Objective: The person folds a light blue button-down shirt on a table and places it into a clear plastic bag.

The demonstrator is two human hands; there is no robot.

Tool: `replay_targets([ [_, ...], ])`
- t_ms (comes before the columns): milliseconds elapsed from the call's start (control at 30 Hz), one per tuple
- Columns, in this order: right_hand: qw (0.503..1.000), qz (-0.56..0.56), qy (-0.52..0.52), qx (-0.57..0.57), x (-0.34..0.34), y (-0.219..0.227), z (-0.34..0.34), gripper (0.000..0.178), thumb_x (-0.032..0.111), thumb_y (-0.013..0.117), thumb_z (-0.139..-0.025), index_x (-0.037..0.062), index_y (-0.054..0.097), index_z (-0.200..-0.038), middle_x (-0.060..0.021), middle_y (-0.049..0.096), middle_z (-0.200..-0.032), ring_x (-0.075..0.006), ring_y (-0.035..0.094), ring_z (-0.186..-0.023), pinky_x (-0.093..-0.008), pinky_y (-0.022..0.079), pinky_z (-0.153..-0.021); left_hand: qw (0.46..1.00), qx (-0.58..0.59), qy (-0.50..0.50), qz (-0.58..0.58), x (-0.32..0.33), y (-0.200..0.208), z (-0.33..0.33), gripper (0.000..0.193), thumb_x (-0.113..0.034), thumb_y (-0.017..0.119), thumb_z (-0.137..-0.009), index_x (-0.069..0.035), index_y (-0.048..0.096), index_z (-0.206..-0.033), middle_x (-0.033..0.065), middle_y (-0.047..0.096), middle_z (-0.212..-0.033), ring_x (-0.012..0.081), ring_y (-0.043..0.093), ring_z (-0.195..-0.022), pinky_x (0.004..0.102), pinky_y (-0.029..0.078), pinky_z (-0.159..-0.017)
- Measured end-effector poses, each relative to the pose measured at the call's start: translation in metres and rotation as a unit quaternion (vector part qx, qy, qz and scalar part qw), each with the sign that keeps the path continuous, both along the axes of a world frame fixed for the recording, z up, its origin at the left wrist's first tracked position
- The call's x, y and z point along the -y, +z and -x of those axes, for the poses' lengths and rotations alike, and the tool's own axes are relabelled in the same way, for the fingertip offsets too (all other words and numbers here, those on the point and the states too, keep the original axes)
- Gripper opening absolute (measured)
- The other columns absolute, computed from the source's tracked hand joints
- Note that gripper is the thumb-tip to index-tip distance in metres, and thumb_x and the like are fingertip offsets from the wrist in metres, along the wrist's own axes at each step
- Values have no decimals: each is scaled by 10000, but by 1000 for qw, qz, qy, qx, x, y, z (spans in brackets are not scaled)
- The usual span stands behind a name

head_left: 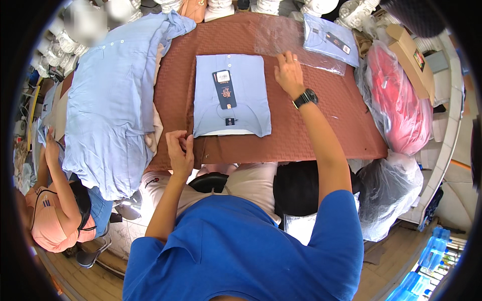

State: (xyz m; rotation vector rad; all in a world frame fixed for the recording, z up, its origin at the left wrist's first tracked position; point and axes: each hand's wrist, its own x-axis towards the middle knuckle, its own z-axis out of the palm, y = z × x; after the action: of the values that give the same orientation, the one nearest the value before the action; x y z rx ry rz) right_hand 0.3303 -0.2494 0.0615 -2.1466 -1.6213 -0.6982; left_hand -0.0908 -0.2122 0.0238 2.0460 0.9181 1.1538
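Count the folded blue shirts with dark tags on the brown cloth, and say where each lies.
2: the nearer shirt lies mid-way along the brown cloth, the other shirt at its far right corner. Others could be hidden underneath.

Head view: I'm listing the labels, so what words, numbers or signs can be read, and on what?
Dark hang tag on the central shirt: orange lettering, wording not copied here.
White sticker on it: too small to read.
Neck label: too small.
Trouser mark: too small.
Tag on the upper-right shirt: too small.
Carton label: too blurred.
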Motion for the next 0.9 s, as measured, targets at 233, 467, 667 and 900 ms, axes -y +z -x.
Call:
replay_targets([
  [233, 991, 96, -72, 55, -60, -23, -40, 372, 53, 731, -773, 70, 619, -1127, -133, 637, -1105, -330, 614, -1046, -445, 519, -884, 1000, -9, -16, 1, 0, -3, -5, 141, -62, 656, -968, 4, 588, -1073, 84, 502, -943, 156, 491, -701, 282, 440, -633],
  [467, 969, -218, 14, -116, -57, 71, 35, 136, 22, 635, -863, 34, 691, -987, -172, 662, -965, -378, 631, -925, -465, 519, -797, 943, 161, -97, 275, -8, 41, -5, 167, -152, 604, -1030, -25, 582, -1137, 41, 546, -1012, 115, 513, -805, 243, 429, -686],
  [667, 966, -107, 189, -138, -3, 89, 167, 157, -20, 686, -823, 32, 683, -972, -131, 632, -924, -332, 623, -899, -423, 522, -767, 805, 276, -224, 474, -51, 73, -55, 681, -422, 602, -1016, 30, 383, -1475, 183, 518, -1415, 291, 579, -1237, 413, 487, -1018],
  [900, 957, -10, 236, -171, 15, 35, 221, 158, 54, 717, -848, 33, 704, -1004, -111, 591, -945, -334, 595, -906, -423, 514, -797, 867, 46, -141, 475, -88, 104, -94, 747, -184, 656, -976, 70, 235, -1538, 236, 524, -1435, 317, 608, -1233, 426, 524, -1012],
])
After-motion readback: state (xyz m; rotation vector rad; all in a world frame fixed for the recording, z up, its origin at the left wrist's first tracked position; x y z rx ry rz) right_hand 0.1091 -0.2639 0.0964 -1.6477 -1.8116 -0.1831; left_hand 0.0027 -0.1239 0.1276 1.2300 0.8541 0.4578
